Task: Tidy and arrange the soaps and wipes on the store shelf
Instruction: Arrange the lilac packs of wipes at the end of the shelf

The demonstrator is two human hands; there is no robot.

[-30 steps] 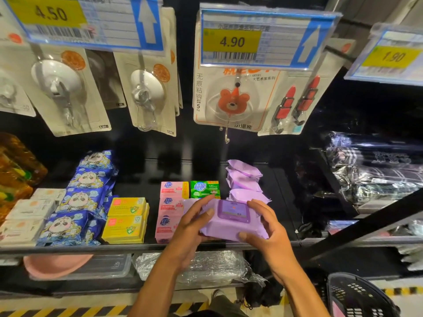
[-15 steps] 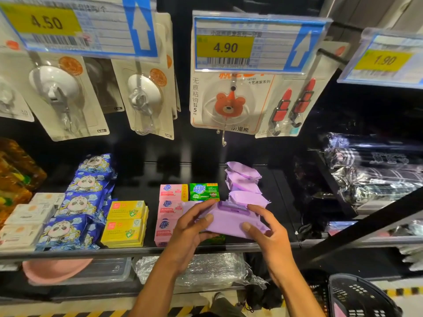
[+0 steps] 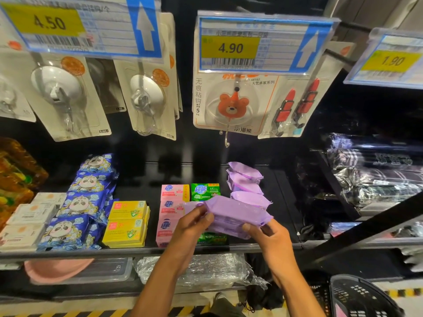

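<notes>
Wipes pack (image 3: 233, 216), purple, held over the front edge of the shelf (image 3: 91, 252), just right of the pink soap boxes (image 3: 170, 202) and in front of the row of purple packs (image 3: 246, 179). Left hand (image 3: 192, 227) pinches its left end; right hand (image 3: 272, 239) grips the lower right corner.

We judge it light, soft and squashy, with slick, crinkly film. Best held by both short ends or flat underneath, not by the thin sealed fins.

Legible: "超能" on the pink boxes and the green soap box (image 3: 205, 191). Price tags read 4.50 (image 3: 49, 21), 4.90 (image 3: 230, 48) and 1.90 (image 3: 392, 60). We can read nothing on the pack itself.
</notes>
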